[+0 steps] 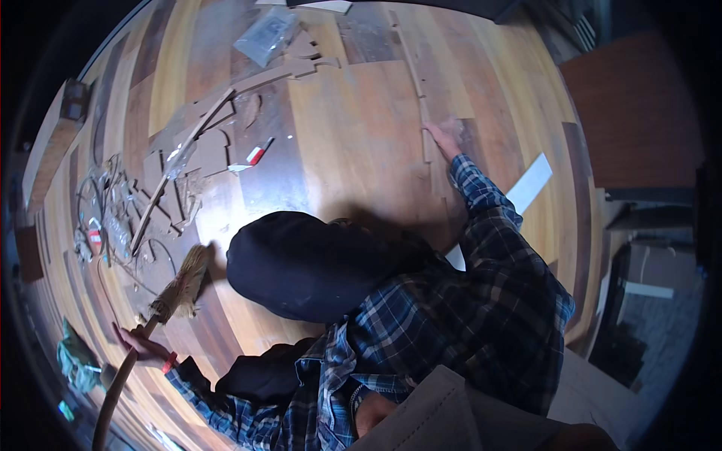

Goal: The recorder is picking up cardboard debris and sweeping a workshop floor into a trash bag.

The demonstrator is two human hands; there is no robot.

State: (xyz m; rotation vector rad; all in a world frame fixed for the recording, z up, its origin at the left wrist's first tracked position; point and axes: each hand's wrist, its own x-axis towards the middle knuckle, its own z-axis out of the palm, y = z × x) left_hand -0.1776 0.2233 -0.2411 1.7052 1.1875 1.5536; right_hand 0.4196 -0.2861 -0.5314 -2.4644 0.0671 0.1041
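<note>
Toward the lower left, my left hand [144, 344] is wrapped round a broom's wooden handle, just behind its straw bristles [180, 284]. The handle runs down to the lower edge. My right arm stretches up and to the right. At its end, my right hand [445, 137] has its thumb along a long thin brown strip [415, 79] on the wooden floor; its other fingers are blurred. Left of centre lie flat brown board offcuts [213, 152] with curved and notched edges, and a long narrow strip [154, 199] across them. My dark-clothed knee [301, 263] hides the middle floor.
A red and white object [256, 155] lies beside the offcuts. Clear plastic bags [265, 35], cables [90, 199] and dust are scattered around. A white board piece [529, 183] is near my right sleeve. Brown furniture [635, 113] stands right; a long box [53, 143] stands left.
</note>
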